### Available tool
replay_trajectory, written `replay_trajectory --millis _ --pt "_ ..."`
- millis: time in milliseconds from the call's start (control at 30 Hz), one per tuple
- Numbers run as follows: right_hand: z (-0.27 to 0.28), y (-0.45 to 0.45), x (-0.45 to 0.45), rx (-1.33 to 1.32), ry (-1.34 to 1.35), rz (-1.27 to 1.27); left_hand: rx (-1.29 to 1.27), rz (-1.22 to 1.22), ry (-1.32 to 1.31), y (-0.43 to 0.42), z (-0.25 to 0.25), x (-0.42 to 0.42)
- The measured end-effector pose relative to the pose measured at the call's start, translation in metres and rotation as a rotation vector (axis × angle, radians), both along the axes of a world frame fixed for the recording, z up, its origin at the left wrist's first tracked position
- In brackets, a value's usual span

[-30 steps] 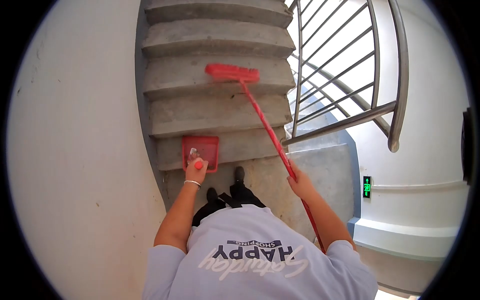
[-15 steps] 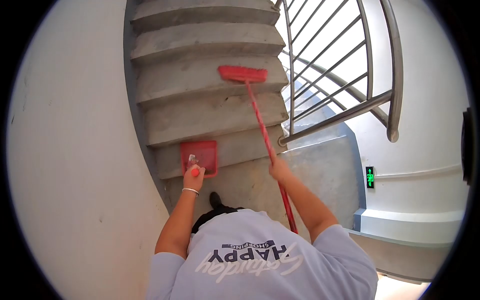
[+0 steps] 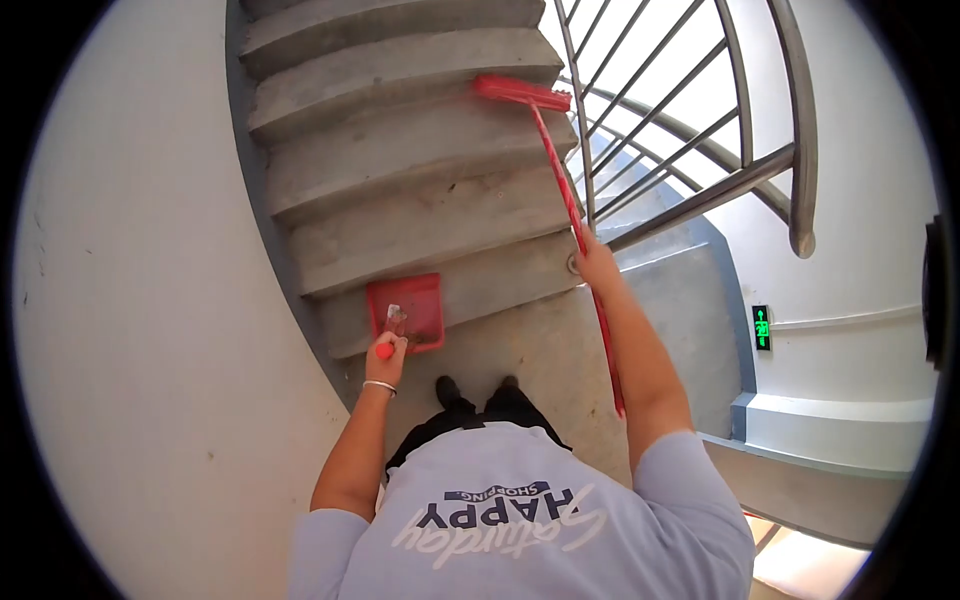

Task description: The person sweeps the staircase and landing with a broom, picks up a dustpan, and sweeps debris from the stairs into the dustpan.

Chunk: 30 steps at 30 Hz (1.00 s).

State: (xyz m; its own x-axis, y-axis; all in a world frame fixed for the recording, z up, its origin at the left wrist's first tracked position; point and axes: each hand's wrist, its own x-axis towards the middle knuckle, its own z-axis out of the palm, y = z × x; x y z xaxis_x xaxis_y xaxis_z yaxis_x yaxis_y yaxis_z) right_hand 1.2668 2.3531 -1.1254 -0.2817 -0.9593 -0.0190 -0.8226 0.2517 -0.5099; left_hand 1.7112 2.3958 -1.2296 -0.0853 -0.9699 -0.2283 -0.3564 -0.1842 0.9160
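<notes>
My left hand is closed round the upright handle of a red dustpan, held over the lowest step. Some litter, partly clear or whitish, lies in the pan. My right hand grips the red shaft of a broom. The broom head is up the stairs, at the right end of a step beside the railing, and the shaft's lower end reaches down beside my right forearm. A small dark bit lies on a step below the broom head.
Concrete stairs rise ahead. A metal railing runs along their right side, and a white wall stands at the left. My feet are on the landing. A green exit sign hangs on the right wall.
The broom head has moved up the stairs and right, towards the railing, with my right hand reaching further forward. The dustpan has stayed near the lowest step in my left hand.
</notes>
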Motion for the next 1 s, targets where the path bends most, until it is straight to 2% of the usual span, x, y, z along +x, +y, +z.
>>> replay_trajectory --millis 100,233,333,433,500,567,633,700,733,767,800,833,867,933,1000 --pt "-0.051 -0.025 -0.022 0.116 0.014 0.035 0.122 0.066 0.061 0.007 0.018 -0.005" --pt "-0.032 0.071 0.033 0.317 -0.035 0.02 0.125 0.097 0.098 0.006 0.005 -0.005" --pt "0.031 0.13 0.051 0.263 -0.148 0.095 0.106 0.117 0.08 0.008 0.002 -0.004" --pt "0.047 0.145 0.031 0.117 -0.274 0.139 0.169 0.156 0.112 0.007 0.003 -0.001" --pt "0.034 0.132 0.003 0.082 -0.272 0.029 0.203 0.188 0.134 0.006 0.002 -0.004" --pt "0.008 0.103 -0.044 0.076 -0.157 0.036 0.195 0.204 0.114 0.007 0.002 -0.002" --pt "-0.014 0.061 -0.096 0.178 -0.025 0.014 0.205 0.226 0.107 0.009 0.015 -0.006" --pt "-0.037 0.027 -0.161 0.051 0.028 0.1 0.219 0.249 0.096 0.013 0.026 -0.009" --pt "-0.01 0.015 -0.169 0.028 -0.059 0.093 0.224 0.273 0.107 0.016 0.029 -0.009" --pt "-0.034 0.0 -0.206 -0.041 -0.009 0.125 0.231 0.295 0.121 0.019 0.03 -0.01" --pt "-0.013 -0.015 -0.216 0.092 -0.02 0.098 0.231 0.299 0.111 0.021 0.028 -0.011" --pt "-0.002 -0.029 -0.222 0.093 -0.093 0.094 0.225 0.334 0.136 0.022 0.025 -0.009" --pt "-0.013 -0.042 -0.241 0.124 -0.158 0.079 0.222 0.368 0.16 0.022 0.022 -0.009" --pt "0.021 -0.047 -0.24 0.304 -0.283 0.013 0.222 0.377 0.171 0.021 0.023 -0.009" --pt "0.014 -0.058 -0.244 0.346 -0.332 0.021 0.209 0.4 0.193 0.018 0.021 -0.01"
